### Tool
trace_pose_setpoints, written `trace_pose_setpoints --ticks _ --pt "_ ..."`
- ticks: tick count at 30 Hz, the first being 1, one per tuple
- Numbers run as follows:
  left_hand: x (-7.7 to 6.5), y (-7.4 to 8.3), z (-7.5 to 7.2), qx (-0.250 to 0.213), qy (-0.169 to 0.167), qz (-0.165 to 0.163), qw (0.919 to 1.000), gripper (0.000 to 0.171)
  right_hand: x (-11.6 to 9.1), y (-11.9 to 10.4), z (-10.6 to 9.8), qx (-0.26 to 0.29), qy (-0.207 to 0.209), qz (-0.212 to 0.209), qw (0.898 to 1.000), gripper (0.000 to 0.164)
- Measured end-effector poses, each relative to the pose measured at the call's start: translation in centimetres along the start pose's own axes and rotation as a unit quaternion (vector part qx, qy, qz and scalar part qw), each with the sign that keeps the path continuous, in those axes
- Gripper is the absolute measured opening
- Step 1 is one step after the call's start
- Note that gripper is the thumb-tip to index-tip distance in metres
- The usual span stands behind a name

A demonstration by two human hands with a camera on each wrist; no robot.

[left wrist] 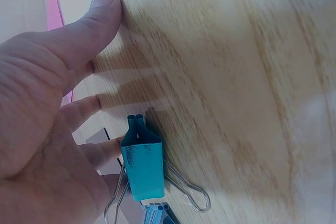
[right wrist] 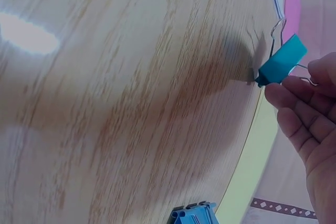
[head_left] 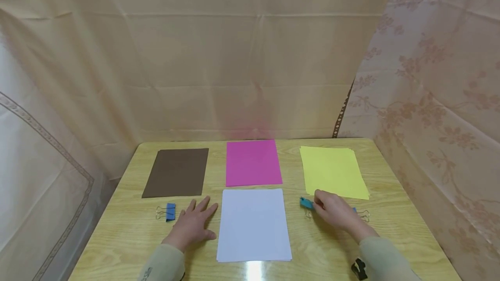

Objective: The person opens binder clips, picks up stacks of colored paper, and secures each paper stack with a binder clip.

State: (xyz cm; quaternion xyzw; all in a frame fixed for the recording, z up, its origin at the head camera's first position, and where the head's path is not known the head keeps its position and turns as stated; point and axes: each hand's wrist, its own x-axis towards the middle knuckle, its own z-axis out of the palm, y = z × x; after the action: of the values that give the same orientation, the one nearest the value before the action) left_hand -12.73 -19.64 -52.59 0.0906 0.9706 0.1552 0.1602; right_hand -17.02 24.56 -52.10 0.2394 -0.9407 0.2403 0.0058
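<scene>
My right hand (head_left: 332,210) pinches a teal binder clip (right wrist: 283,60) by one wire handle between thumb and finger. The clip is tilted just above the table, right of the white paper stack (head_left: 254,224) and near the front edge of the yellow paper. With fingers spread, my left hand (head_left: 194,223) is low over the table left of the white stack, its thumb close to that stack's edge. Beside it in the left wrist view stands another teal binder clip (left wrist: 144,169), which the hand hides from the head view. A blue binder clip (head_left: 170,212) lies farther left.
Brown paper (head_left: 176,172), magenta paper (head_left: 254,162) and yellow paper (head_left: 333,171) lie in a row along the back of the wooden table (head_left: 117,246). Another blue binder clip (right wrist: 195,214) is partly behind my right wrist in the head view. Cloth curtains (head_left: 234,55) hang around the table.
</scene>
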Motion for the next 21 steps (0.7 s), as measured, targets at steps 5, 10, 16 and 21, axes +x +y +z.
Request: trace_pose_setpoints --ticks 5,10,16,21 --pt "-0.01 0.00 0.02 -0.001 0.000 0.000 1.0000 0.088 0.10 -0.30 -0.11 0.021 -0.010 0.023 0.999 0.019" --pt "-0.03 0.03 -0.02 -0.005 0.000 0.000 1.0000 0.089 0.09 -0.28 -0.07 0.032 -0.012 0.017 0.999 0.015" --pt "0.03 -0.01 0.00 -0.004 0.001 0.000 1.0000 0.089 -0.06 -0.13 -0.05 0.039 -0.012 0.017 0.999 0.012" --pt "0.05 -0.04 0.05 -0.002 0.000 -0.001 1.0000 0.089 -0.19 0.05 0.07 0.037 -0.003 0.030 0.999 0.015"
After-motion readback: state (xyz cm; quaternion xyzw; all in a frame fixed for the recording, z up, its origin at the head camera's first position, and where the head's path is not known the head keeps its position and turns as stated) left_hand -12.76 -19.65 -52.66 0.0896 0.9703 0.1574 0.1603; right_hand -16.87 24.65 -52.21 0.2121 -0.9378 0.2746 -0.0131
